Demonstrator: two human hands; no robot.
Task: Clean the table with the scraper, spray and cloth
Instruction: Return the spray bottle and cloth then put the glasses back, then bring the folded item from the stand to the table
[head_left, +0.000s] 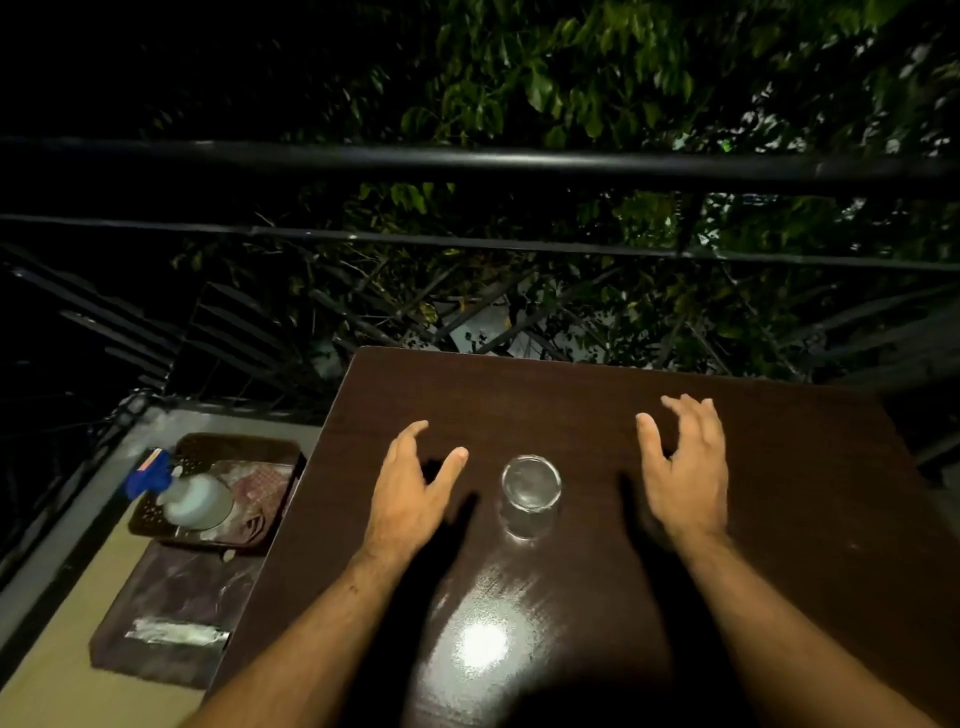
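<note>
We hold our left hand (410, 488) and right hand (683, 467) spread wide, holding nothing, on each side of a clear glass (531, 493) on the dark brown table (779, 545). The spray bottle (192, 496) and the cloth (260, 488) sit in a brown tray (239, 444) down to our left, apart from the table. We cannot tell where the scraper is.

I saw a clear drinking glass (531, 494) standing near the middle of the dark wooden top, between two shadows, with a bright glare of light on the wood nearer to me. Beyond the far edge ran a black metal railing (467, 161), a thinner bar beneath it, and green foliage (571, 93) filled the darkness behind. Down to the left sat a dark perforated tray (156, 512) on a lower brown surface (156, 587), where a pale flat strip (176, 633) lay closer to me.
</note>
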